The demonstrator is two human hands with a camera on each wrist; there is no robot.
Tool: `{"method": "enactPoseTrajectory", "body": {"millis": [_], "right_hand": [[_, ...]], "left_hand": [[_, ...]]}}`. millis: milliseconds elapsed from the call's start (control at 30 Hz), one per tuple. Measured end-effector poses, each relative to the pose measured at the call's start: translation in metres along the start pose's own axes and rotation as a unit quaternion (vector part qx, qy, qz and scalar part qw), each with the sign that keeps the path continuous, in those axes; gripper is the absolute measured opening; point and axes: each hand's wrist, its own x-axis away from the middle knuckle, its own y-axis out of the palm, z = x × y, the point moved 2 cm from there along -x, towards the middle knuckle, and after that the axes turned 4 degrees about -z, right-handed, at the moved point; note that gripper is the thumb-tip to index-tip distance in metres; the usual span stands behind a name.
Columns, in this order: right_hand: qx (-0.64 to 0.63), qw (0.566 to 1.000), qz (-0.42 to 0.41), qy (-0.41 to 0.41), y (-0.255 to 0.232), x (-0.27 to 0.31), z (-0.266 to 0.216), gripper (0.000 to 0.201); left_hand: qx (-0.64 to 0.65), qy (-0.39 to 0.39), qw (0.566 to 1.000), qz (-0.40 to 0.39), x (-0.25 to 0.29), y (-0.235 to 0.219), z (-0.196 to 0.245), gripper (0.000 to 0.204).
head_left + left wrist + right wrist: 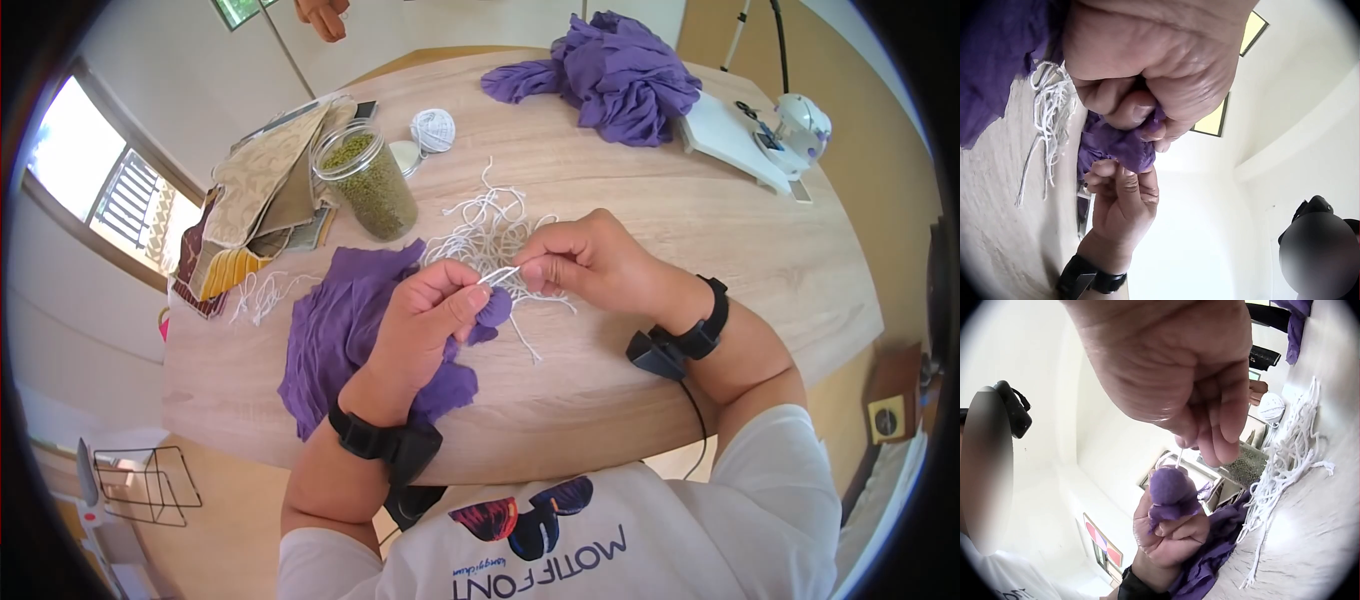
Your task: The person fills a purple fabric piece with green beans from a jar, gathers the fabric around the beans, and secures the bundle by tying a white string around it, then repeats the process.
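Bright daylight, strong fisheye warp
Overexposed window [95, 175] at nine o'clock; dark vignette around rims; soft shadows on worktop [650, 250]; wrist views blurred up close.

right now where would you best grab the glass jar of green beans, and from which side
Judging by its pose, grip the glass jar round its body below the open rim, from the near right side. It stands upright with no lid, so a top grab risks the beans. Fabric swatches crowd its left; the near right has only purple cloth and white strings lying low.

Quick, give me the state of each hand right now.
Left hand: fingers curled round a small purple cloth bundle.
Right hand: fingers pinching a short white string at the bundle's top.
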Motion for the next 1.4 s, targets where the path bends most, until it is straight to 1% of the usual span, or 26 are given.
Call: {"method": "enactPoseTrajectory", "body": {"millis": [100,233,333,433,533,633,733,833,933,1033,1133,1200,1233,1333,1400], "right_hand": [[0.081,0.992,0.047,-0.08,0.001,0.001,-0.006,0.006],[0.167,0.962,0.126,-0.176,0.0,-0.001,0.001,0.004],[0.143,0.975,0.101,-0.134,0.0,0.0,-0.001,0.003],[0.14,0.976,0.102,-0.13,0.001,-0.001,-0.004,0.005],[0.157,0.969,0.134,-0.134,0.001,-0.001,0.002,0.007],[0.163,0.97,0.125,-0.127,-0.002,-0.001,0.002,0.007],[0.103,0.98,0.152,-0.076,-0.006,-0.002,0.005,0.008],[0.123,0.973,0.171,-0.098,-0.013,-0.001,0.002,0.01],[0.214,0.939,0.172,-0.207,-0.013,0.001,-0.022,0.013],[0.272,0.915,0.128,-0.268,-0.005,0.005,-0.03,0.019],[0.326,0.889,0.122,-0.297,0.009,0.005,-0.029,0.022],[0.325,0.889,0.098,-0.306,0.016,0.003,-0.028,0.022],[0.324,0.889,0.086,-0.311,0.019,0.003,-0.028,0.022],[0.317,0.896,0.065,-0.304,0.024,0.004,-0.029,0.02],[0.306,0.9,0.065,-0.305,0.027,0.005,-0.029,0.019]], "left_hand": [[0.002,0.001,1.0,-0.003,-0.001,-0.001,-0.003,0.01],[0.018,0.015,1.0,0.001,-0.001,-0.002,-0.003,0.01],[0.025,0.02,0.999,0.009,-0.001,-0.002,-0.002,0.01],[0.031,0.025,0.999,0.019,0.001,0.001,0.003,0.011],[0.053,0.04,0.998,0.008,0.001,-0.003,0.001,0.011],[0.049,0.042,0.998,-0.007,0.001,-0.002,0.003,0.011],[0.034,0.017,0.999,-0.008,0.001,-0.002,0.003,0.011],[0.006,0.003,1.0,0.006,-0.001,-0.001,0.004,0.011],[-0.04,-0.007,0.999,0.014,-0.005,-0.002,-0.003,0.012],[-0.106,-0.053,0.993,0.003,-0.003,0.0,-0.004,0.012],[-0.181,-0.086,0.98,-0.018,-0.003,0.004,-0.011,0.013],[-0.31,-0.014,0.95,-0.028,-0.003,0.008,-0.018,0.012],[-0.372,0.023,0.927,-0.033,-0.003,0.01,-0.019,0.012],[-0.444,0.047,0.893,-0.047,-0.004,0.019,-0.011,0.017],[-0.435,0.064,0.897,-0.055,-0.004,0.016,-0.018,0.016]]}}
